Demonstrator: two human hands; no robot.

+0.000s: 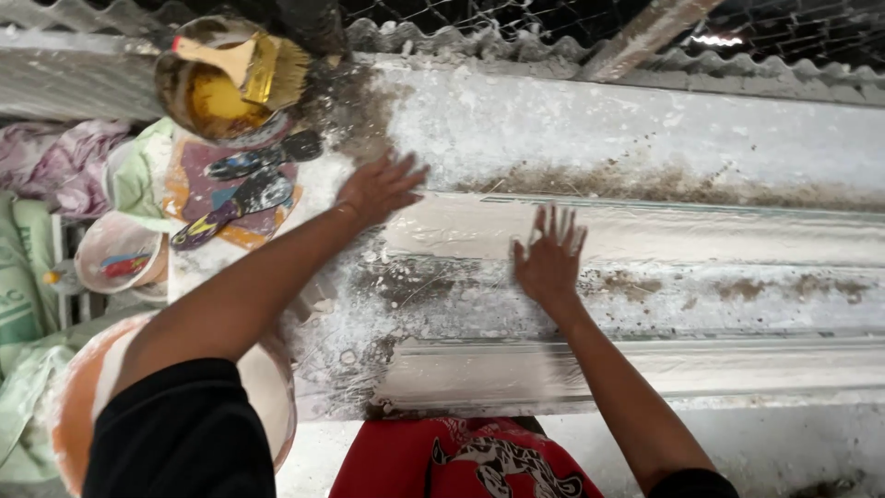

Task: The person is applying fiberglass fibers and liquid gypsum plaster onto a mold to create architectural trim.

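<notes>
The plaster moulding (645, 231) lies across the middle of the frame, its long axis running left to right and out past the right edge, on a white, stained workbench (645, 138). A second moulding (627, 369) lies parallel below it, in the lower middle.

Going from the left: at upper left I see a tin (207, 92) of yellowish liquid with a paintbrush (253, 65) resting across it, and just below it two scrapers (249, 180) lying on a stained bucket lid.

My left hand (378, 189) sits at the near end of the moulding, left of centre, fingers spread wide and flat, holding nothing; the fingertips point right, along the strip.

My right hand (550, 258) is further right, just below the moulding, fingers splayed and pointing up so the tips touch its lower edge, also empty. The strip lies directly ahead of those fingertips, and this hand is the nearer to its middle.
</notes>
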